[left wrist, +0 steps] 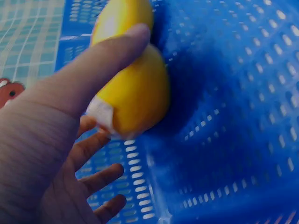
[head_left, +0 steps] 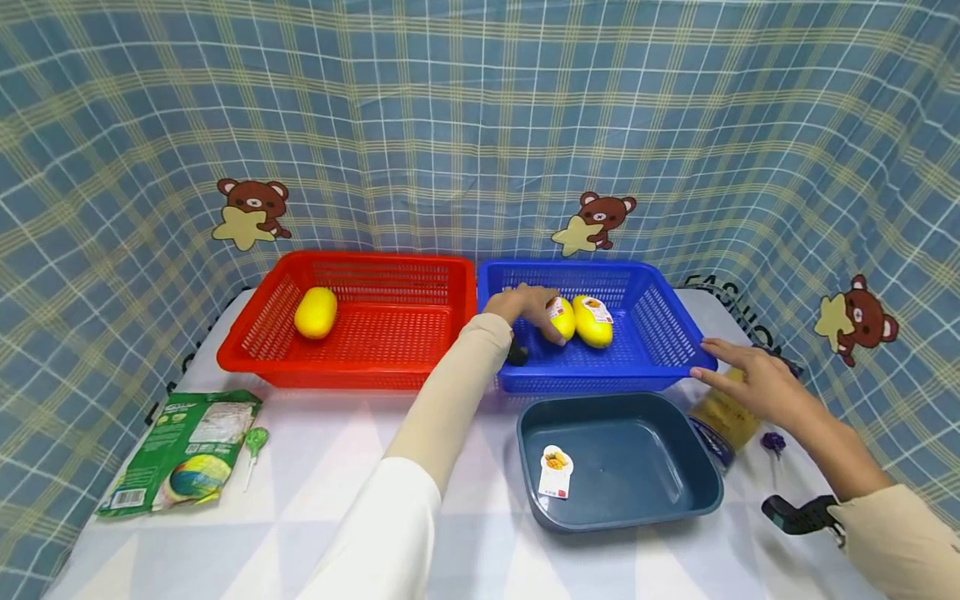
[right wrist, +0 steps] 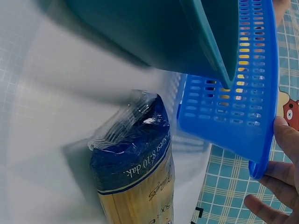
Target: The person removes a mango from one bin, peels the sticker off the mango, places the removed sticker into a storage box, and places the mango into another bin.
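My left hand [head_left: 531, 310] is inside the blue basket [head_left: 517, 383], around the left of two yellow mangoes [head_left: 562, 325]. In the left wrist view its thumb lies across that labelled mango [left wrist: 145, 93], while the other fingers [left wrist: 105, 179] are spread on the far side. The second mango [head_left: 593, 323], also labelled, lies just to the right. At the basket's front right corner my right hand [head_left: 757, 383] holds the rim, its thumb and fingers on either side in the right wrist view. Beyond, in the red basket [head_left: 345, 379], sits another yellow mango [head_left: 316, 313].
A dark blue-green tub [head_left: 622, 521] with a fruit label [head_left: 556, 472] inside stands before the blue basket. Right of it lie a pasta-like packet [head_left: 723, 417] and a purple lollipop [head_left: 773, 442]. A green bag [head_left: 183, 450] and green lollipop [head_left: 256, 440] lie at left.
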